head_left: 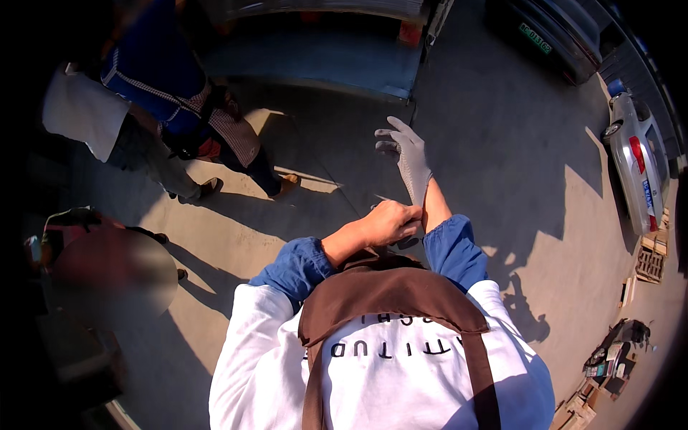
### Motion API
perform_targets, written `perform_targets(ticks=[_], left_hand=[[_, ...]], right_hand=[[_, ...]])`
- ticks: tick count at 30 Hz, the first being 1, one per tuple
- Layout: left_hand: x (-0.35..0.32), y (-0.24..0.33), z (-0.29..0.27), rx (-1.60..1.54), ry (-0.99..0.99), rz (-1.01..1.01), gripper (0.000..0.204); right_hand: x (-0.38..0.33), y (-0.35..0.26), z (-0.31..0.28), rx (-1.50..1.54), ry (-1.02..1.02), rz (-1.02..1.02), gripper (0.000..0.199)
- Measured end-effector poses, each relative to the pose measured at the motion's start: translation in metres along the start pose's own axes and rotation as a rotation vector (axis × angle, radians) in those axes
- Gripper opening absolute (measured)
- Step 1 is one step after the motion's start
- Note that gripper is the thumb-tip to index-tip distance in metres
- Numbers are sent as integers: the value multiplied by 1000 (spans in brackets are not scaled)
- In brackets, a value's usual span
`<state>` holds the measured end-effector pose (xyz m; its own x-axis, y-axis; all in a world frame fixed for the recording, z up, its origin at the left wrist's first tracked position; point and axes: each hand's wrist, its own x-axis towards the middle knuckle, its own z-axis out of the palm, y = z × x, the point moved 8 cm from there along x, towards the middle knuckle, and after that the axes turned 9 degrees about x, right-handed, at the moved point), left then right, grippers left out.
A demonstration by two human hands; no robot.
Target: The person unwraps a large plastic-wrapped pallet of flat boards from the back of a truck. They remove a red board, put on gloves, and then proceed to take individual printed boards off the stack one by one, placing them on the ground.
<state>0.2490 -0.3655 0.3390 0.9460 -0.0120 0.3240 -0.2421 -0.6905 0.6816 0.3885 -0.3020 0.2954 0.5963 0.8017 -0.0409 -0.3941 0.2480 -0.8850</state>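
My right hand (405, 152) wears a thin grey glove (414, 172) and is raised in front of me, its fingers open and slightly bent, holding nothing. Bare, my left hand (390, 222) is closed at the right wrist, pinching the glove's cuff. Part of that cuff is hidden behind the left fingers. Just below them shows a small dark grey bit of something I cannot make out. Both forearms come out of pushed-up blue sleeve covers (459, 247). A brown apron (394, 297) hangs over my white top.
Two people (154, 86) walk on the left, one in blue; another person (68, 236) stands lower left. A large platform or cart with a blue-grey bed (322, 61) is ahead. Parked cars (634, 158), wooden pallets (651, 264) and a scooter-like vehicle (616, 355) line the right side.
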Motion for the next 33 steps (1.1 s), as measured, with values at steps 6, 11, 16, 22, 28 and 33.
perform_targets(ticks=[6,11,16,22,28,33], left_hand=[[-12,-105,-48,-1010,402,-653,31],[-29,-114,-81,-1379,570,-756,32],[-25,-124,-86,-1224,573,-674,29],[-34,-128,-73,-1281,454,-744,24],[-48,-129,-38,-1195,348,-803,19],[-46,-138,-38,-1529,572,-681,15]], right_hand=[[9,-53,9,-179,-72,67,49],[-25,-25,7,-263,-293,112,66],[-29,-4,24,-429,-365,160,32],[-35,-40,12,-125,-194,58,16],[-31,-41,-11,-16,-149,112,22],[-32,-59,-45,-388,269,-241,24]])
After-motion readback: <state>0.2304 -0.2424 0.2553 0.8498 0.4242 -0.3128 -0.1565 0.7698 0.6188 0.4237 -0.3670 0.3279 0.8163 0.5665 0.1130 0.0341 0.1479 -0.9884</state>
